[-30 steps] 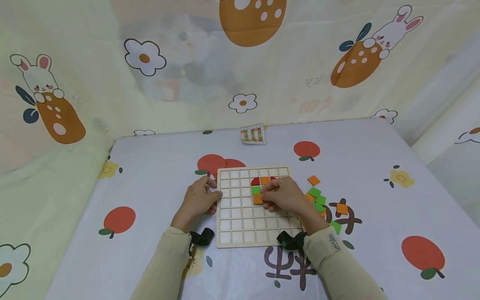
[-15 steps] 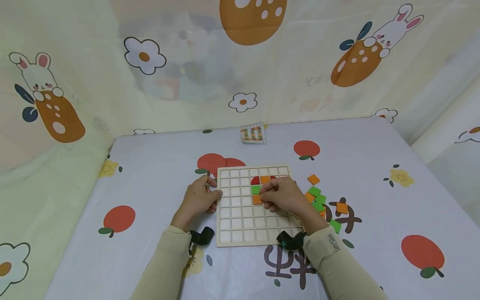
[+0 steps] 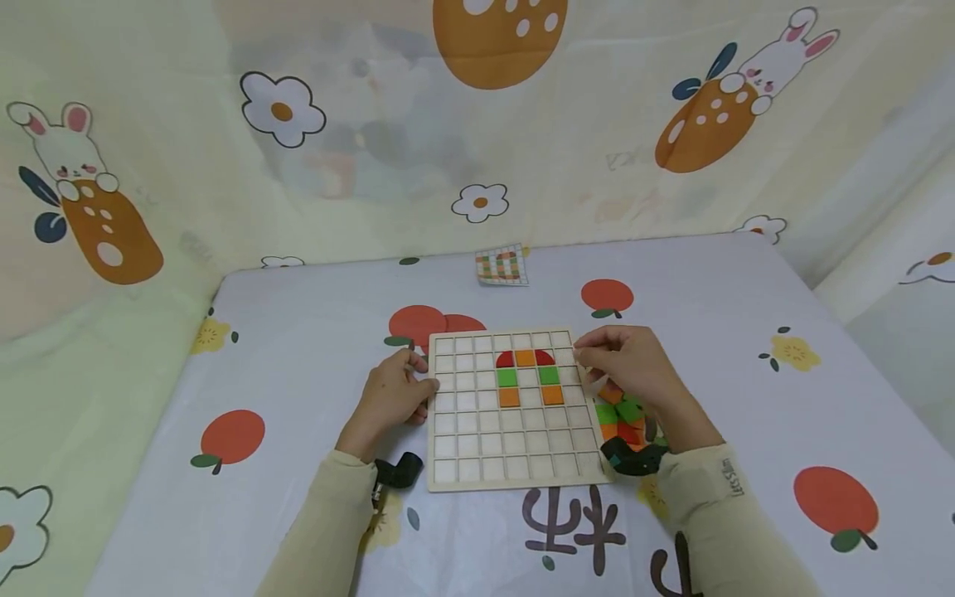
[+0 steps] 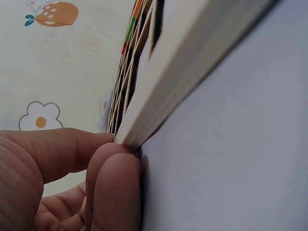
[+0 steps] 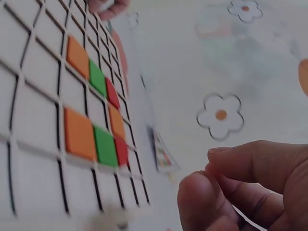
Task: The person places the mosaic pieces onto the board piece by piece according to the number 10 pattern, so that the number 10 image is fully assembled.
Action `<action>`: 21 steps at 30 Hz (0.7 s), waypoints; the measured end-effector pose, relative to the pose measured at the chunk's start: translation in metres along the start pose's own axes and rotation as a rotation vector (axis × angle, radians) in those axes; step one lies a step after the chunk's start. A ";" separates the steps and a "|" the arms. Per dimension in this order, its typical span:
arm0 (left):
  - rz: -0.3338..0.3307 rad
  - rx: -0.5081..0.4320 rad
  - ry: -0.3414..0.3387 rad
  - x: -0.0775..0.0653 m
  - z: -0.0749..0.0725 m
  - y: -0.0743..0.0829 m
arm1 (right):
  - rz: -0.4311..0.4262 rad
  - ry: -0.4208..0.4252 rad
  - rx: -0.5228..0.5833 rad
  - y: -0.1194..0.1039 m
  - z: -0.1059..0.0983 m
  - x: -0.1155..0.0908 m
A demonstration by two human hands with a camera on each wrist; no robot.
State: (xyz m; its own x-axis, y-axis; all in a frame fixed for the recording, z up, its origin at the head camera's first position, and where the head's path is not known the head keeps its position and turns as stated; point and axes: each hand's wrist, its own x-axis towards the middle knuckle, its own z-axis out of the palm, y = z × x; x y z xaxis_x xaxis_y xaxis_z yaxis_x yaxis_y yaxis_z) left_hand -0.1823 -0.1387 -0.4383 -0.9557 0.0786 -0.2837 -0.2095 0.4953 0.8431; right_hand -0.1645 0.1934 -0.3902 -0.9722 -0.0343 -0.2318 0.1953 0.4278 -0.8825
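Observation:
My left hand (image 3: 388, 400) holds the left edge of a pale wooden grid board (image 4: 168, 72), thumb and index fingertip pinching its rim in the left wrist view. Seven-shaped rows aside, the board bears an arch of tiles: an orange tile (image 3: 525, 357) between two red rounded tiles (image 3: 545, 357), with green tiles (image 3: 507, 377) and orange tiles (image 5: 79, 132) below them. My right hand (image 3: 630, 365) is beside the board's upper right edge, fingers loosely bent. In the right wrist view its thumb and index fingertips are close together, with nothing visible between them.
Loose green, orange and red tiles (image 3: 630, 408) lie right of the board, partly hidden by my right hand and wrist. A small card with a coloured grid pattern (image 3: 501, 266) lies at the table's back. A printed curtain (image 3: 403, 149) hangs behind the table.
My right hand has moved right, off the tiles to the board's right edge. A green and an orange tile now show in the arch's right column. My left hand stays at the board.

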 end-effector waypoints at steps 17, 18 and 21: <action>0.001 0.014 0.004 -0.001 0.000 0.000 | 0.224 0.055 -0.237 0.040 -0.033 -0.004; 0.002 0.015 0.007 -0.001 0.000 0.000 | 0.230 0.053 -0.245 0.041 -0.033 -0.004; 0.004 0.018 0.013 -0.001 0.002 0.001 | 0.230 0.057 -0.261 0.044 -0.030 -0.004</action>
State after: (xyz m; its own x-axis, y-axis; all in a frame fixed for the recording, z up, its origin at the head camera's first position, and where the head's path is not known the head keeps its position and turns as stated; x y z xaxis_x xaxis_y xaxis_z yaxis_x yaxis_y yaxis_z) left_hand -0.1814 -0.1370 -0.4379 -0.9592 0.0695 -0.2740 -0.2019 0.5101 0.8361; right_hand -0.1561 0.2396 -0.4162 -0.9136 0.1372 -0.3829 0.3778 0.6348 -0.6740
